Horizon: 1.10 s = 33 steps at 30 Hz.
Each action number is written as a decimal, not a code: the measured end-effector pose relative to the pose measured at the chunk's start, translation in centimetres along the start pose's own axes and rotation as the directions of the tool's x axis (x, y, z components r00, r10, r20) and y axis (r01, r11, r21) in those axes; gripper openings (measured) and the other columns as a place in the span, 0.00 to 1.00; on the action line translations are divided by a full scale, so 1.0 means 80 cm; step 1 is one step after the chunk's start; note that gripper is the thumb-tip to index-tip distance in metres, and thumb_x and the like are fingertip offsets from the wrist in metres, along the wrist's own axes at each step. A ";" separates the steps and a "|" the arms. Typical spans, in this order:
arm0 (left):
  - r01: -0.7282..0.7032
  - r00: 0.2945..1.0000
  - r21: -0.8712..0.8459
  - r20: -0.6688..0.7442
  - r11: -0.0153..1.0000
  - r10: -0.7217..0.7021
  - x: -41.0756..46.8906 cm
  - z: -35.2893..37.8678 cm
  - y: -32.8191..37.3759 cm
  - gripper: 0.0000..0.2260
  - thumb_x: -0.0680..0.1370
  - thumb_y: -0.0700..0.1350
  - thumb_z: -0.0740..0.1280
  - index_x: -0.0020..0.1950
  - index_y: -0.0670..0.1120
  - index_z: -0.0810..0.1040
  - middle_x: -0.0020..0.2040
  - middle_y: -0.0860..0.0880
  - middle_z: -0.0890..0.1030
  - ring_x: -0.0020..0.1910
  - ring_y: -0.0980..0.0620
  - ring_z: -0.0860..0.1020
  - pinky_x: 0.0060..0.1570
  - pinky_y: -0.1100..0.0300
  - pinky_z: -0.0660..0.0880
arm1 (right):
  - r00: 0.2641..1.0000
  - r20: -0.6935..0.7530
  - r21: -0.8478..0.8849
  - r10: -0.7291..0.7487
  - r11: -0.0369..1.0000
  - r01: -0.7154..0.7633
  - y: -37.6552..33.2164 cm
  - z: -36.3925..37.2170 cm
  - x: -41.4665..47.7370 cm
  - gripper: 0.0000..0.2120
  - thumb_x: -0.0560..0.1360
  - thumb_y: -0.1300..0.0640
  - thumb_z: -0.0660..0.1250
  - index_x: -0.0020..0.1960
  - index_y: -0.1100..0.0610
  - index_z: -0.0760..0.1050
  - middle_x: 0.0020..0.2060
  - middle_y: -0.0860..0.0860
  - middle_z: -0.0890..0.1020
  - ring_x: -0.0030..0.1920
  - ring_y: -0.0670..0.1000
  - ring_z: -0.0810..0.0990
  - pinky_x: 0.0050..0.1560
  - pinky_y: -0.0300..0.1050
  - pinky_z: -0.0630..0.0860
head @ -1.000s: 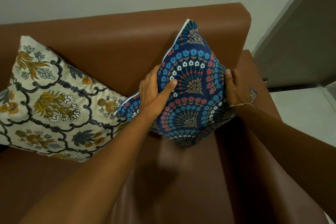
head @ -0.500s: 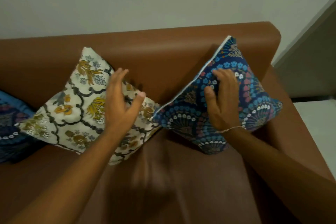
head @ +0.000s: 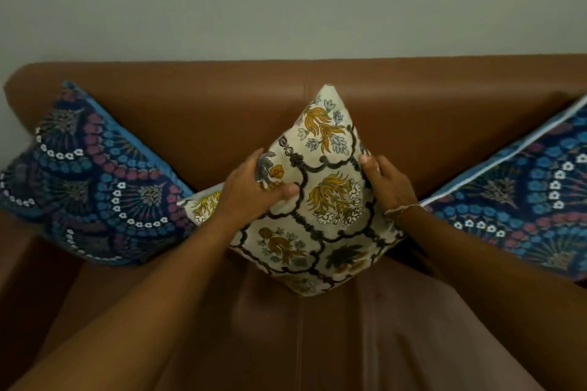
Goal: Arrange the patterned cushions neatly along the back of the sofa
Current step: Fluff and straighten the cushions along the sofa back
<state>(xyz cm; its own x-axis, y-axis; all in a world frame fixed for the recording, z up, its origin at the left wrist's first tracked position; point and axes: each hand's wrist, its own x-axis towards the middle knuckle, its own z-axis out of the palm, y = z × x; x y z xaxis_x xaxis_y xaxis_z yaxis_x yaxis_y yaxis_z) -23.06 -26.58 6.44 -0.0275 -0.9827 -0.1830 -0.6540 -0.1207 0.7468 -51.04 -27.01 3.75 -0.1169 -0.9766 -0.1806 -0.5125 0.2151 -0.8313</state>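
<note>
A cream cushion (head: 320, 194) with yellow flowers and dark lattice lines stands on one corner in the middle of the brown sofa (head: 222, 111), its top corner against the backrest. My left hand (head: 254, 192) grips its left edge, thumb across the front. My right hand (head: 386, 184) holds its right edge. A dark blue fan-patterned cushion (head: 92, 187) leans on the backrest at the left end. A second blue fan-patterned cushion (head: 536, 200) leans at the right, partly cut off by the frame edge.
The sofa seat (head: 301, 327) stretches in front of the cushions, with a seam down its middle. The left armrest (head: 19, 251) borders the left cushion. A plain pale wall (head: 286, 0) rises behind the backrest.
Both hands left the right blue cushion and took hold of the cream cushion, which now stands on its corner. The view swung left, bringing the left blue cushion into sight.
</note>
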 end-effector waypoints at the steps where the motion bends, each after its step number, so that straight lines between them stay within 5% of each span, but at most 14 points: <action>1: -0.038 0.999 -0.015 -0.032 0.999 0.037 0.000 0.005 -0.003 0.35 0.61 0.71 0.74 0.63 0.57 0.73 0.57 0.59 0.81 0.58 0.56 0.80 0.60 0.49 0.78 | 1.000 -0.030 0.017 -0.003 1.000 0.003 0.003 0.007 -0.004 0.21 0.76 0.33 0.55 0.40 0.50 0.68 0.38 0.49 0.77 0.45 0.56 0.77 0.46 0.52 0.71; 4: -0.119 0.988 -0.040 -0.106 0.992 0.115 -0.004 0.007 -0.007 0.18 0.69 0.61 0.76 0.54 0.57 0.78 0.48 0.62 0.82 0.49 0.61 0.80 0.53 0.51 0.79 | 0.986 -0.160 0.048 -0.046 0.997 0.054 0.001 0.024 -0.011 0.22 0.78 0.37 0.56 0.43 0.57 0.69 0.35 0.53 0.78 0.39 0.54 0.76 0.43 0.54 0.74; 8: -0.169 0.973 -0.048 -0.170 0.984 0.158 -0.002 -0.004 -0.013 0.12 0.75 0.55 0.72 0.55 0.51 0.79 0.47 0.58 0.83 0.49 0.56 0.82 0.51 0.48 0.79 | 0.953 -0.268 0.024 -0.141 0.988 0.153 -0.025 0.036 -0.011 0.22 0.79 0.42 0.57 0.41 0.61 0.68 0.31 0.51 0.74 0.34 0.51 0.72 0.38 0.55 0.72; 17: -0.181 0.954 -0.081 -0.258 0.980 0.155 0.016 -0.040 -0.037 0.11 0.78 0.57 0.66 0.58 0.54 0.78 0.50 0.57 0.83 0.53 0.53 0.82 0.54 0.46 0.79 | 0.874 -0.408 -0.057 -0.264 0.963 0.265 -0.083 0.061 -0.005 0.18 0.82 0.46 0.58 0.37 0.54 0.63 0.27 0.45 0.66 0.28 0.43 0.65 0.30 0.44 0.59; 24: -0.041 0.973 -0.084 -0.230 0.996 0.020 0.016 -0.017 -0.070 0.18 0.82 0.57 0.58 0.67 0.51 0.72 0.63 0.49 0.79 0.63 0.45 0.76 0.62 0.46 0.73 | 0.931 -0.276 -0.154 -0.240 0.967 0.203 -0.079 0.078 -0.006 0.18 0.80 0.37 0.53 0.45 0.51 0.68 0.35 0.46 0.75 0.37 0.49 0.75 0.44 0.53 0.75; 33: -0.057 0.983 -0.021 -0.178 0.998 0.052 0.019 -0.007 -0.062 0.23 0.81 0.59 0.52 0.72 0.51 0.69 0.67 0.47 0.76 0.67 0.46 0.72 0.67 0.47 0.67 | 0.946 -0.257 -0.151 -0.195 0.975 0.160 -0.060 0.068 -0.006 0.21 0.78 0.34 0.49 0.50 0.49 0.70 0.40 0.47 0.79 0.42 0.51 0.78 0.48 0.56 0.76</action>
<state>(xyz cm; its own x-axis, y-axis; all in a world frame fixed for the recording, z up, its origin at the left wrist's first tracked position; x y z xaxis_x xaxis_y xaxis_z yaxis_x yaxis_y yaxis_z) -19.43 -27.54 2.86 0.0736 -0.9969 -0.0265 -0.6356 -0.0673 0.7691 -43.89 -27.61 4.94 -0.2298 -0.9650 0.1265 -0.6475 0.0545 -0.7601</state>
